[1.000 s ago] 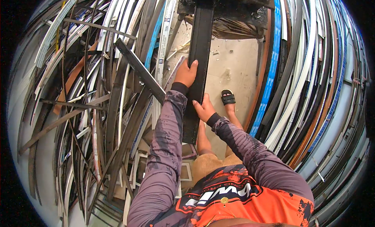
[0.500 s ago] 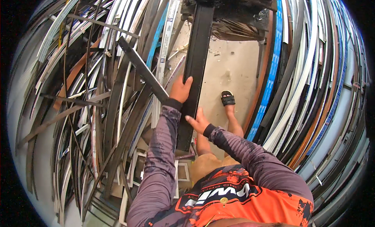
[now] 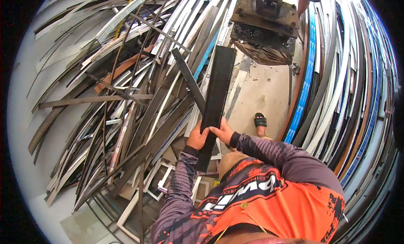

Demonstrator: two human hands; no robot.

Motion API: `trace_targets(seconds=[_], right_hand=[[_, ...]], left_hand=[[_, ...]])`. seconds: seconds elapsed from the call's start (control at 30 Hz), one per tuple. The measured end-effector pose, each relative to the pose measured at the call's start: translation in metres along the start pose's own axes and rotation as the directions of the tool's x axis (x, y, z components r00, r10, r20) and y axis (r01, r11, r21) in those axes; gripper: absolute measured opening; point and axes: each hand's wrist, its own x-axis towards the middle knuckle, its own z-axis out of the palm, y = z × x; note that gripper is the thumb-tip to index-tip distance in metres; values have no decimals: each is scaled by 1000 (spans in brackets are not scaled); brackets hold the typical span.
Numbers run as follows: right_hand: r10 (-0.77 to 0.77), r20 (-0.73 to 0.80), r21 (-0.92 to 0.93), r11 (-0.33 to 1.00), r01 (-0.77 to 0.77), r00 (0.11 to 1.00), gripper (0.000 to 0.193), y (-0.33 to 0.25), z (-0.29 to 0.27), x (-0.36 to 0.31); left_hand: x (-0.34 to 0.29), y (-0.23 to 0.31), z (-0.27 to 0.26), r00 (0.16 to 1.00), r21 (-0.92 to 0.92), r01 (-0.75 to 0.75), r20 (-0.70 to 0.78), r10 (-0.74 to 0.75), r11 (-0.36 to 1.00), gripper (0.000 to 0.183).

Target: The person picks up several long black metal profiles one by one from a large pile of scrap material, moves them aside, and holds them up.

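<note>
A long, flat black bar, seemingly a metal profile (image 3: 221, 80), points away from me across the middle of the view. Around its left edge, near its lower part, my left hand (image 3: 197, 137) is closed. My right hand (image 3: 224, 130) grips the opposite edge, and the two thumbs almost meet on top. The bar's far end is free, short of a dark machine (image 3: 265, 17). A narrower dark bar (image 3: 188, 78) slants from the upper left to the wide bar, just above my left hand; whether it touches that hand cannot be seen.
A tangled heap of long strips and profiles (image 3: 139, 97) covers the left side. More long profiles, one with blue film (image 3: 304, 84), line the right. White frame pieces (image 3: 164, 181) lie at lower left. Part of another person (image 3: 304, 4) shows beside the machine.
The black bar has come back from the machine, and its far end now shows. My hands have drawn level on it. The whole view has shifted.
</note>
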Motion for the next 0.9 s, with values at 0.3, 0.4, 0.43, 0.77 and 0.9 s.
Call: trace_targets(seconds=[0.3, 0.4, 0.43, 0.77, 0.9], right_hand=[[-427, -17, -790, 560, 250, 904, 46, 6, 2, 6], [-619, 333, -816, 188, 547, 711, 40, -29, -40, 7], [-680, 449, -760, 51, 648, 579, 37, -46, -31, 7], [-545, 488, -868, -220, 446, 682, 24, -46, -79, -43], [-451, -339, -536, 814, 224, 826, 33, -7, -130, -51]], left_hand=[[-90, -18, -85, 971, -872, 155, 48, -235, 464, 74], [-117, 19, -132, 929, -920, 367, 369, -12, 135, 84], [-125, 6, -152, 927, -846, 341, 376, 4, 410, 95], [-82, -5, 6, 860, -235, 379, 447, -246, 895, 46], [-67, -22, 69, 924, -242, 248, 351, -154, 938, 38]])
